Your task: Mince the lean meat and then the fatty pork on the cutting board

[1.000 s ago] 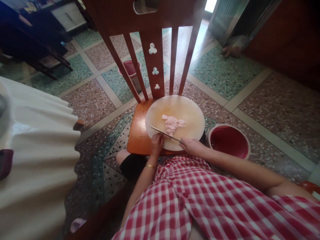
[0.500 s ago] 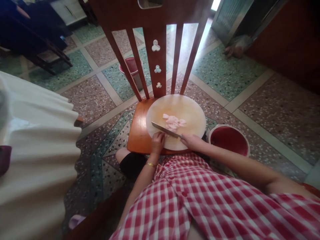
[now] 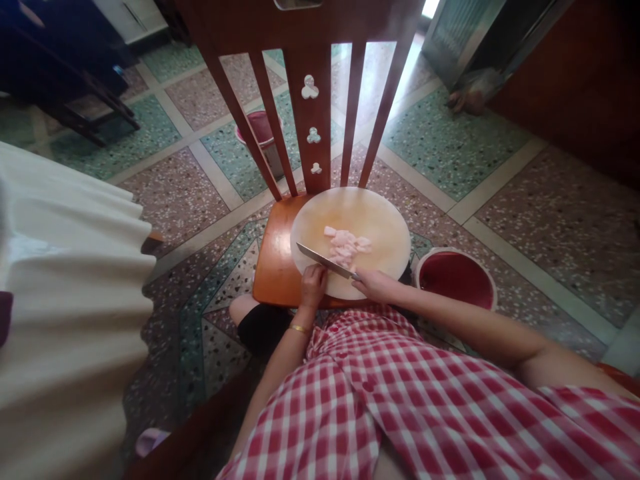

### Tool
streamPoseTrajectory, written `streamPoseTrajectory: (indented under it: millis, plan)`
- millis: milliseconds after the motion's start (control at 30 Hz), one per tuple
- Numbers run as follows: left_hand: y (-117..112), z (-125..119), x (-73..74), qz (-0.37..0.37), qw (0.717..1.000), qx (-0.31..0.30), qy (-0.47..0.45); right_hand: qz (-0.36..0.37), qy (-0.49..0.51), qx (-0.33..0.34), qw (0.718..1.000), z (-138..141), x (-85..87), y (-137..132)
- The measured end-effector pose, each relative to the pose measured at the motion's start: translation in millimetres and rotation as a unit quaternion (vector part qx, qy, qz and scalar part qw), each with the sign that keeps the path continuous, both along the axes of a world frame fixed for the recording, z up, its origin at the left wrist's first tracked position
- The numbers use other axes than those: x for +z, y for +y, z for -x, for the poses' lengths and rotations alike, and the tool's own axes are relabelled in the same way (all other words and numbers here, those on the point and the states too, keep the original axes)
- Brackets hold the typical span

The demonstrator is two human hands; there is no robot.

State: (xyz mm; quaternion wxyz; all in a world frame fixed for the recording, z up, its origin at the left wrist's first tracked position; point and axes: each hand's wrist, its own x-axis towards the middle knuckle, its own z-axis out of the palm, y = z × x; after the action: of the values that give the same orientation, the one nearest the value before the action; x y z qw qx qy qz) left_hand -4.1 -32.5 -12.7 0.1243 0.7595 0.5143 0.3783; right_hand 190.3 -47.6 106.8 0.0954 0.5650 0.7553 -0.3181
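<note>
A round pale cutting board point(image 3: 370, 210) lies on the seat of a wooden chair point(image 3: 273, 267). Several pale pink cut pieces of meat point(image 3: 345, 243) sit in a small heap near the board's middle. My right hand point(image 3: 373, 285) is closed on the handle of a knife point(image 3: 323, 260), whose blade points left across the board's near side, just in front of the heap. My left hand point(image 3: 313, 285) rests with curled fingers on the board's near edge, under the blade; what it holds, if anything, is hidden.
A red bowl point(image 3: 455, 279) stands on the tiled floor right of the chair. A small pink bucket point(image 3: 263, 130) sits behind the chair back. White pleated cloth point(image 3: 65, 287) fills the left side. Dark furniture legs stand at the far left.
The knife has moved slightly away from me toward the meat heap, then shifted a little left. The left hand has stayed at the board's edge.
</note>
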Motion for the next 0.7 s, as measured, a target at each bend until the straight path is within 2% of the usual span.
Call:
streamPoseTrajectory:
  millis: [100,200,333,433,500,567,633,700]
  plan:
    - [-1,1,-0.1,0.014,1.0,-0.003,0.007,-0.028,0.064,-0.003,0.998,20,-12.0,18]
    - [-3,2,2.1,0.033,0.999,-0.005,0.024,-0.052,0.105,0.0,0.993,26,-18.7,23]
    - [-4,1,9.8,0.068,0.996,0.013,0.052,-0.03,0.038,-0.015,0.999,-1,-17.6,1]
    - [3,-7,18.5,0.108,0.992,0.013,0.06,-0.04,-0.018,-0.033,0.998,-26,-8.3,-10]
    - [14,-16,25.2,0.147,0.989,0.006,0.013,-0.061,-0.039,-0.06,0.996,-36,0.8,-9]
    - [28,-27,32.8,0.194,0.977,0.018,-0.084,-0.078,-0.037,-0.086,0.993,-42,8.7,-5]
    - [40,-33,42.9,0.234,0.952,0.057,-0.189,-0.093,-0.011,-0.097,0.991,-46,13.0,-5]
    - [43,-30,59.2,0.252,0.927,0.106,-0.257,-0.092,0.033,-0.089,0.991,-48,14.2,-16]
